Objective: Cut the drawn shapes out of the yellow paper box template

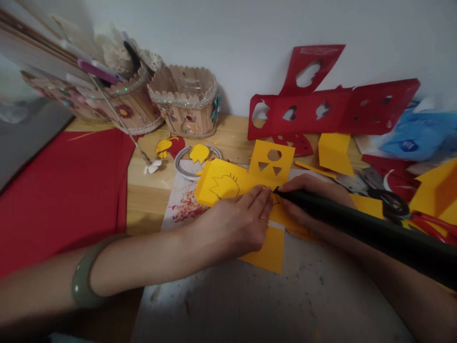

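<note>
My left hand point(238, 220) lies flat with its fingers stretched out, pressing down on a yellow paper sheet point(228, 183) that bears a pencilled outline. My right hand point(310, 200) is closed around a long black tool point(360, 224) shaped like a thick pen. Its tip touches the yellow paper just past my left fingertips. The yellow sheet lies on a stained grey-white mat point(271, 295). A green bangle point(83, 278) sits on my left wrist.
Red paper sheets with cut-out holes point(332, 107) lean on the wall. Two craft-stick baskets point(185, 100) stand at the back. A red cloth point(60, 190) covers the left. Scissors point(392, 200), yellow scraps point(335, 152) and a blue bag point(417, 133) lie at right.
</note>
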A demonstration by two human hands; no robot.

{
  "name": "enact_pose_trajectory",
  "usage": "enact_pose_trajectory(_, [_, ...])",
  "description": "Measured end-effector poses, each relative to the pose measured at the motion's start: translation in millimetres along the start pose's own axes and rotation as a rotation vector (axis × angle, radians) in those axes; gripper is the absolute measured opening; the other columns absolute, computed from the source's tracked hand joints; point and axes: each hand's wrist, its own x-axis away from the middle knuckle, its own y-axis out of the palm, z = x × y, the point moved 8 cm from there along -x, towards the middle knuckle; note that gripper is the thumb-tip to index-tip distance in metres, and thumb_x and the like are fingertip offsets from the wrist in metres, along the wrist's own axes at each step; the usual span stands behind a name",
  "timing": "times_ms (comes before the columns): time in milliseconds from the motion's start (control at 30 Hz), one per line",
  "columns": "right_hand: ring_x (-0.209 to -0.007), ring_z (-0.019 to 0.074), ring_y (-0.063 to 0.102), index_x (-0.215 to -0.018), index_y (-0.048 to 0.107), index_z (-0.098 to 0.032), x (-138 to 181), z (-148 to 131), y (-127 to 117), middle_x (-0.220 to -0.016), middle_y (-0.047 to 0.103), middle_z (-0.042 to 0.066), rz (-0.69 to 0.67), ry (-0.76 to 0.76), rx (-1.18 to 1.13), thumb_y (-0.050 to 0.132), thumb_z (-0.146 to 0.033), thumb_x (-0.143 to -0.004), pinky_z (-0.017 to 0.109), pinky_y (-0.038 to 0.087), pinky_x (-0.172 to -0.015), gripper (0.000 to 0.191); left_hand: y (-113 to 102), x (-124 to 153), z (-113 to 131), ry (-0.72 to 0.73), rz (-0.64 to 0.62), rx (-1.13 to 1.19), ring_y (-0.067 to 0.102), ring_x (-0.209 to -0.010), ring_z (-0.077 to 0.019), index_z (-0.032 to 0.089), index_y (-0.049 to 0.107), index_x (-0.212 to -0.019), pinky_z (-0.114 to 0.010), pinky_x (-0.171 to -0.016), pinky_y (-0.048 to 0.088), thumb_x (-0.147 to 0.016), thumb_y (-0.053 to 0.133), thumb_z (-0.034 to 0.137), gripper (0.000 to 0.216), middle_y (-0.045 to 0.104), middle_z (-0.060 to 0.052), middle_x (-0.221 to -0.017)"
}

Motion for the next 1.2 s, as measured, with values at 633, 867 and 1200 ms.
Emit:
enact_pose_trajectory(633, [-0.048,0.0139,0.054,-0.084,0.049,-0.026,-2.7,-20.7,2.8,-0.062,0.058,-0.002,-0.068,-0.125,0.111,0.054,-0.016,-0.076,0.027,0.044,-0.046,0.014,-2.7,-0.2,-3.8,-0.014,0.035,0.029,0.061,-0.112,-0.0244,-0.001,0.060,-0.119,-0.030,-0.091,0.053,-0.088,0.046,0.006,0.034,0.062,-0.018,-0.121])
enact_pose_trajectory(867, [-0.047,0.0141,0.053,-0.085,0.048,-0.027,-0.3,-18.8,0.4,-0.061,0.057,-0.002,-0.050,-0.117,0.103,0.054,-0.014,-0.075,0.028,0.044,-0.045,0.017,-2.6,0.3,-3.5,-0.017,0.032,0.038,0.061,-0.112,-0.0252,-0.001,0.061,-0.119,-0.030,-0.090,0.054,-0.089,0.044,0.005,0.035,0.061,-0.018,-0.122])
enact_pose_trajectory(1200, [-0.049,0.0132,0.055,-0.085,0.048,-0.027,1.7,-19.7,0.6,-0.063,0.058,-0.002,-0.064,-0.154,0.093,0.055,-0.014,-0.074,0.026,0.044,-0.047,0.018,-1.3,-0.6,-2.3,0.006,0.013,0.018,0.061,-0.114,-0.0242,-0.001,0.059,-0.120,-0.030,-0.094,0.052,-0.089,0.045,0.006,0.034,0.061,-0.018,-0.123])
